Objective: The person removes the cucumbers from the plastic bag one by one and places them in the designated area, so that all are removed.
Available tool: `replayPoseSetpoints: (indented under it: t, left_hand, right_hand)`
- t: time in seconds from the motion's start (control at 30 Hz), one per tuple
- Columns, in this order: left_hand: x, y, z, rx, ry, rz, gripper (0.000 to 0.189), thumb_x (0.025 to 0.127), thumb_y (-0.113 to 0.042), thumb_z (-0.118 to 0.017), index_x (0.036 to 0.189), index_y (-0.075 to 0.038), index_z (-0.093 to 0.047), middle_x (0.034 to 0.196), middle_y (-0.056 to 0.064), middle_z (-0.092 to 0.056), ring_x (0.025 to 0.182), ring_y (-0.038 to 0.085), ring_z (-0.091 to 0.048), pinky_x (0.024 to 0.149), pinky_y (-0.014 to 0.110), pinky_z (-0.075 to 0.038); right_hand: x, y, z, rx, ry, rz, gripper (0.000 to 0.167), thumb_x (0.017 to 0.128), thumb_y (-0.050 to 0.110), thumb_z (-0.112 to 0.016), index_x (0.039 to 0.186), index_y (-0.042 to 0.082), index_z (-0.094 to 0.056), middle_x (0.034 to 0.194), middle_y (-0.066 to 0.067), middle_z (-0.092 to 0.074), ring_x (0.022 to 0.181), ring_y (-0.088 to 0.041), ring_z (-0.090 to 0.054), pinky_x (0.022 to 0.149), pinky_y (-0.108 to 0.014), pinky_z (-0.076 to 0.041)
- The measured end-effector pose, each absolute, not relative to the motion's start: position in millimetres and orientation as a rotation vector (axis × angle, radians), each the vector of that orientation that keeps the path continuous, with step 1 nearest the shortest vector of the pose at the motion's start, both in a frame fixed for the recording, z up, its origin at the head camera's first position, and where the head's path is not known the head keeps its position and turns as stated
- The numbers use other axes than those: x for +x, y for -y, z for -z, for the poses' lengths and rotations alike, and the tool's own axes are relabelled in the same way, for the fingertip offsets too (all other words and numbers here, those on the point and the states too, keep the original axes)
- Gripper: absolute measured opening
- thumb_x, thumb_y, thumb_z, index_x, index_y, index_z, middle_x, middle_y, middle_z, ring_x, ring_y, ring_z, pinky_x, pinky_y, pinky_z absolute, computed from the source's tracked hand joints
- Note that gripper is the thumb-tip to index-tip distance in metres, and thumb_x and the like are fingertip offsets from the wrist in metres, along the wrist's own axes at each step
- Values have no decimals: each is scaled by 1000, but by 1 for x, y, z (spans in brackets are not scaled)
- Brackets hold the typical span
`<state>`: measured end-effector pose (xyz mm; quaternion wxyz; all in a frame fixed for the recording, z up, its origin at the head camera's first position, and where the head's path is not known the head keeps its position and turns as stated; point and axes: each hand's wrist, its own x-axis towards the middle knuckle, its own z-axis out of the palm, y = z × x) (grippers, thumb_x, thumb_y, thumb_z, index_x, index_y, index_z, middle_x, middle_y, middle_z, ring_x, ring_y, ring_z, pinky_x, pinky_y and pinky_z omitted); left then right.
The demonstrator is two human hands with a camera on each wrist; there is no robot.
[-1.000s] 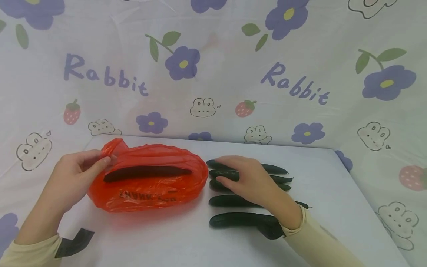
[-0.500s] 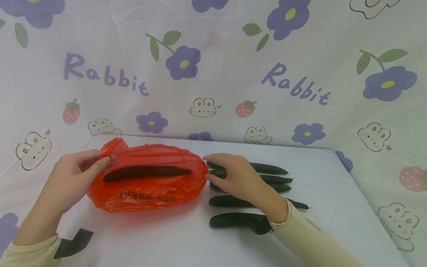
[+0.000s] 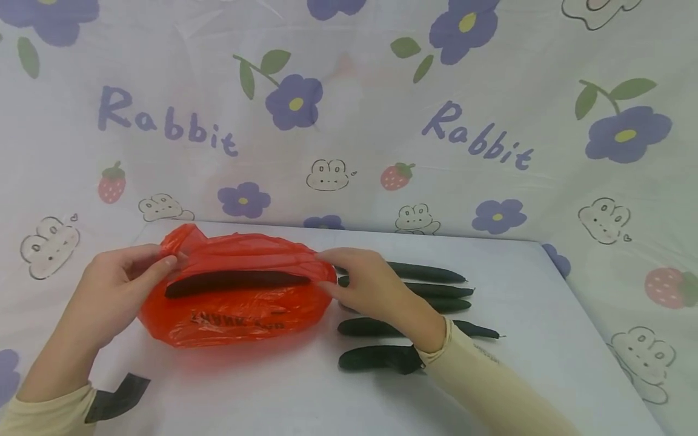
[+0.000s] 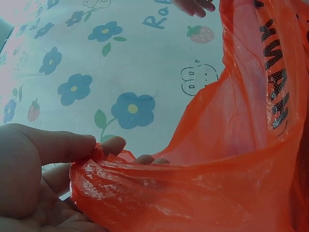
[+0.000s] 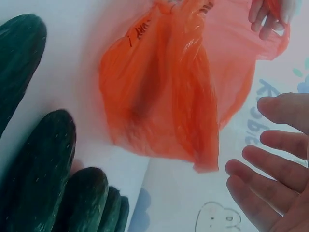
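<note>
A red plastic bag (image 3: pixel 229 321) with black lettering lies on the left half of the table. Through its film shows a long dark shape, apparently a cucumber (image 3: pixel 234 282). At the bag's left end my left hand (image 3: pixel 117 290) pinches the gathered plastic between thumb and fingers, as the left wrist view also shows. My right hand (image 3: pixel 376 284) is at the bag's right end, fingers spread and nothing held. In the right wrist view, its fingers (image 5: pixel 270 162) look apart from the film. Below and behind this hand lie several dark green cucumbers (image 3: pixel 431 272), partly hidden by it.
The cucumbers lie side by side in a column, the nearest cucumber (image 3: pixel 376 358) partly under the right forearm. White table (image 3: pixel 245 393) underneath. A patterned cloth (image 3: pixel 349 109) hangs behind and at the sides. Black tape (image 3: pixel 117 399) sticks out from the left cuff.
My right hand has moved left from above the cucumbers to the bag's right end. The left hand keeps its pinch on the bag, which has hardly moved.
</note>
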<state>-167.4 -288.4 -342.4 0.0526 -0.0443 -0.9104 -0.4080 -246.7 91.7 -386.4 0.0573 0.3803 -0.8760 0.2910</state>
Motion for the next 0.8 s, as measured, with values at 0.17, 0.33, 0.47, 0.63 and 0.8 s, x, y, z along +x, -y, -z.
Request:
replayPoseSetpoints:
  t: [0.17,0.33,0.47,0.63,0.8]
  left_hand:
    - [-167,287,342,-129,2772,1243,44,113,-30,-62,143,2,-68,126,18,-76,117,40,-71,82,5,-49]
    - [-167,288,342,-146,2760,1234,43,113,-29,-62,142,2,-69,124,18,-77,112,35,-73,82,6,-49]
    - [-168,287,341,-150,2753,1236,43,112,-29,-63,141,1,-69,123,17,-78,110,28,-75,83,5,-48]
    - [-168,287,341,-148,2755,1246,44,112,-30,-64,142,2,-69,122,17,-78,106,17,-76,84,5,-48]
    - [-167,287,341,-157,2755,1244,43,112,-29,-64,142,2,-69,121,16,-78,106,18,-76,84,5,-48]
  right_hand:
    - [-250,-79,387,1198,2647,-914,43,99,20,-83,141,19,-73,125,5,-76,111,-19,-70,94,-32,-60]
    - [-252,-70,389,1223,2659,-907,46,100,21,-82,145,16,-71,131,3,-75,123,-19,-69,104,-35,-56]
    - [-254,-65,390,1233,2674,-859,47,100,22,-82,145,15,-70,132,2,-75,124,-18,-68,108,-36,-54]
    - [-257,-57,392,1245,2701,-810,50,99,24,-82,146,13,-69,135,0,-74,126,-20,-68,109,-41,-53]
    - [-261,-48,394,1273,2701,-838,51,99,23,-83,147,14,-69,135,2,-74,125,-18,-68,109,-37,-54]
